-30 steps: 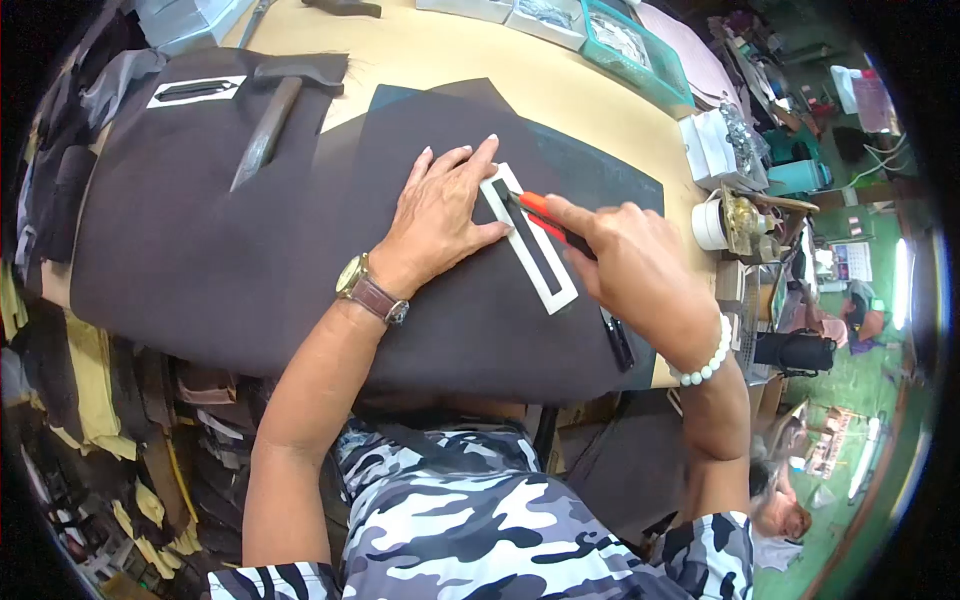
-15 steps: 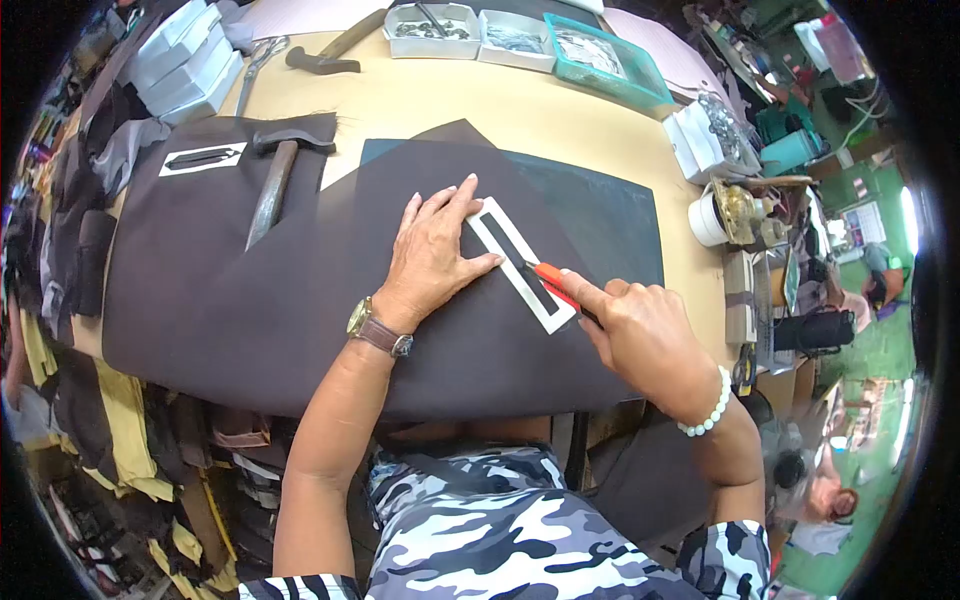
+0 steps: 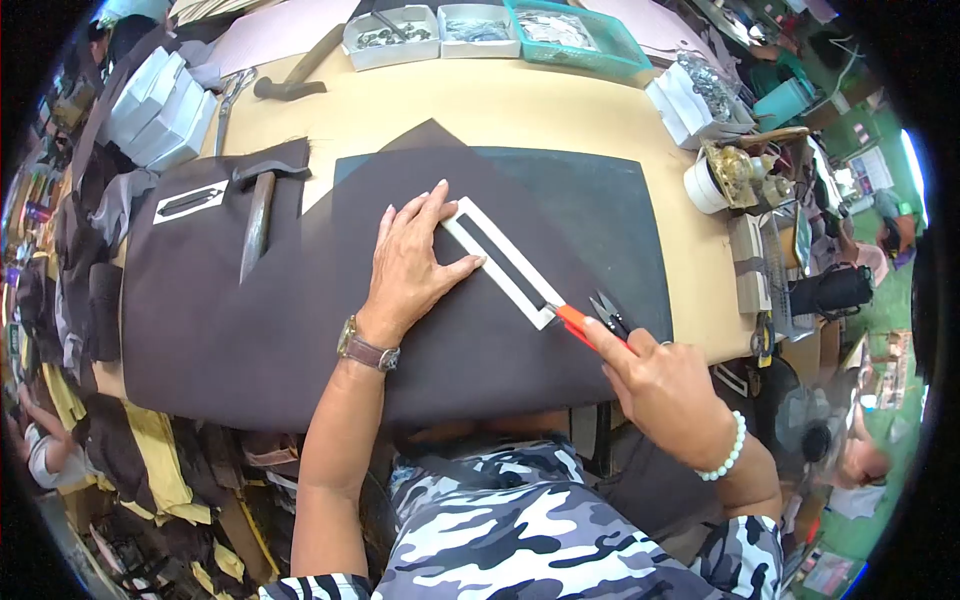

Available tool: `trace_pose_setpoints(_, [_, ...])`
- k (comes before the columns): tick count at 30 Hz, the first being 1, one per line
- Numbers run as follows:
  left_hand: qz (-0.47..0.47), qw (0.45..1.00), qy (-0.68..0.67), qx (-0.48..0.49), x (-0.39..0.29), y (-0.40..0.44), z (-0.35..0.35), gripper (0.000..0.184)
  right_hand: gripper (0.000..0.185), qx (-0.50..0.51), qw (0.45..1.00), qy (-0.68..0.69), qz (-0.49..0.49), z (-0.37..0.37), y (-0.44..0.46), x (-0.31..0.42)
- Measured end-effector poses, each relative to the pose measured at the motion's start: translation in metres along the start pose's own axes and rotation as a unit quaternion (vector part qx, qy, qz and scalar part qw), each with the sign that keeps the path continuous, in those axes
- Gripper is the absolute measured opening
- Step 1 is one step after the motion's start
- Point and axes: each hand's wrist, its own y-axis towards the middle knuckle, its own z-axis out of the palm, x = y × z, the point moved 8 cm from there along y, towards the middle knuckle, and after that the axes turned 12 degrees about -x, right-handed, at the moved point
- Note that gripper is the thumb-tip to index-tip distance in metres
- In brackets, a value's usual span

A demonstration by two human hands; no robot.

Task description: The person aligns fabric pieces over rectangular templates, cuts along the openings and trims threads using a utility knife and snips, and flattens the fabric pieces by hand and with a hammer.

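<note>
My left hand [image 3: 408, 265] lies spread on the dark brown sheet material [image 3: 440, 385], its fingertips and thumb touching a white rectangular frame template [image 3: 505, 245] with a long slot. Closed around an orange-red utility knife [image 3: 580, 322] is my right hand [image 3: 670, 385]. The knife's tip is at the lower right end of the template's slot. Black thread snips [image 3: 610, 312] show beside the knife, blades pointing away from me; whether my right hand also holds them I cannot tell. A dark cutting mat [image 3: 610, 220] lies beneath the sheet.
A hammer [image 3: 257, 225] rests on the sheet near a white slotted card [image 3: 190, 202]. Behind lie another hammer [image 3: 290, 90] and scissors [image 3: 230, 105]. White boxes [image 3: 395, 52] and a teal tray [image 3: 580, 42] of small parts line the far edge. A white pot [image 3: 706, 187] stands right.
My right hand has drawn the knife along the slot toward me and to the right, to its lower end. The snips now show. My left hand still presses the template.
</note>
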Motion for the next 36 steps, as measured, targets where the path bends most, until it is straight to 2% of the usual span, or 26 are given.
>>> trace_pose_setpoints(3, [-0.004,1.0,0.001,0.016,-0.002,0.0,0.001,0.085,0.054,0.002,0.999,0.034,0.025,0.003,-0.01,-0.007])
trace_pose_setpoints(5, [0.027,0.995,0.059,-0.073,-0.002,0.006,-0.017,0.083,0.052,-0.02,0.995,0.091,0.03,0.0,-0.009,-0.022])
trace_pose_setpoints(6, [0.043,0.988,0.088,-0.117,0.0,0.009,-0.028,0.082,0.05,-0.097,0.969,0.226,0.02,0.005,-0.012,-0.041])
trace_pose_setpoints(8, [-0.055,0.978,0.092,-0.18,0.029,0.015,-0.059,0.082,0.041,-0.115,0.91,0.359,0.174,0.007,-0.007,-0.077])
trace_pose_setpoints(9, [-0.111,0.955,0.193,-0.194,0.051,0.012,-0.067,0.081,0.037,-0.128,0.875,0.398,0.243,0.01,-0.005,-0.093])
trace_pose_setpoints(10, [-0.139,0.935,0.26,-0.197,0.066,0.008,-0.07,0.083,0.035,-0.14,0.86,0.387,0.303,0.025,0.0,-0.111])
trace_pose_setpoints(11, [-0.207,0.932,0.26,-0.143,0.089,0.004,-0.068,0.083,0.034,-0.154,0.839,0.377,0.361,0.042,0.004,-0.128])
trace_pose_setpoints(12, [-0.271,0.923,0.257,-0.09,0.101,0.0,-0.068,0.083,0.033,-0.208,0.865,0.317,0.327,0.048,0.015,-0.135])
trace_pose_setpoints(14, [-0.251,0.929,0.262,-0.073,0.093,0.0,-0.074,0.078,0.031,-0.314,0.895,0.187,0.255,0.064,0.037,-0.14])
trace_pose_setpoints(15, [-0.219,0.928,0.284,-0.105,0.082,0.001,-0.082,0.061,0.031,-0.339,0.899,0.149,0.233,0.068,0.045,-0.14])
trace_pose_setpoints(18, [-0.207,0.938,0.255,-0.108,0.076,0.003,-0.089,0.043,0.031,-0.403,0.893,0.037,0.197,0.065,0.05,-0.134])
trace_pose_setpoints(19, [-0.098,0.945,0.232,-0.209,0.057,0.006,-0.097,0.032,0.031,-0.41,0.89,0.019,0.2,0.052,0.046,-0.128])
trace_pose_setpoints(20, [-0.113,0.954,0.164,-0.222,0.061,0.009,-0.096,0.032,0.031,-0.415,0.887,0.001,0.203,0.039,0.039,-0.12])
trace_pose_setpoints(21, [-0.13,0.959,0.096,-0.232,0.057,0.012,-0.096,0.032,0.033,-0.385,0.896,0.04,0.217,0.029,0.031,-0.114])
trace_pose_setpoints(23, [-0.141,0.962,-0.039,-0.232,0.061,0.017,-0.089,0.038,0.032,-0.25,0.916,0.153,0.273,0.034,0.01,-0.106])
trace_pose_setpoints(26, [-0.284,0.951,-0.119,-0.014,0.073,0.019,-0.058,0.041,0.031,-0.16,0.924,0.224,0.266,0.049,-0.023,-0.086])
trace_pose_setpoints(27, [-0.275,0.958,-0.06,0.051,0.049,0.019,-0.058,0.046,0.029,-0.148,0.906,0.266,0.293,0.057,-0.028,-0.087])
trace_pose_setpoints(29, [-0.273,0.95,-0.038,0.143,0.048,0.012,-0.049,0.046,0.026,-0.122,0.864,0.347,0.345,0.074,-0.037,-0.087])
trace_pose_setpoints(30, [-0.273,0.943,-0.026,0.189,0.05,0.006,-0.046,0.046,0.025,-0.153,0.868,0.34,0.327,0.07,-0.037,-0.088])
trace_pose_setpoints(31, [-0.28,0.939,-0.028,0.196,0.058,0.003,-0.044,0.037,0.023,-0.185,0.872,0.333,0.309,0.065,-0.036,-0.09])
trace_pose_setpoints(32, [-0.265,0.949,-0.079,0.153,0.062,0.004,-0.042,0.033,0.021,-0.217,0.875,0.324,0.287,0.059,-0.031,-0.092])
trace_pose_setpoints(33, [-0.249,0.954,-0.13,0.106,0.065,0.004,-0.039,0.029,0.016,-0.275,0.853,0.341,0.284,0.051,-0.025,-0.095])
trace_pose_setpoints(34, [-0.231,0.954,-0.18,0.059,0.058,0.004,-0.041,0.026,0.012,-0.283,0.842,0.359,0.286,0.04,-0.016,-0.096])
trace_pose_setpoints(35, [-0.292,0.912,-0.288,0.026,0.054,-0.002,-0.035,0.02,0.013,-0.277,0.823,0.4,0.294,0.035,-0.004,-0.093])
trace_pose_setpoints(36, [-0.349,0.877,-0.328,0.029,0.052,-0.007,-0.028,0.021,0.013,-0.27,0.802,0.439,0.302,0.032,0.008,-0.088])
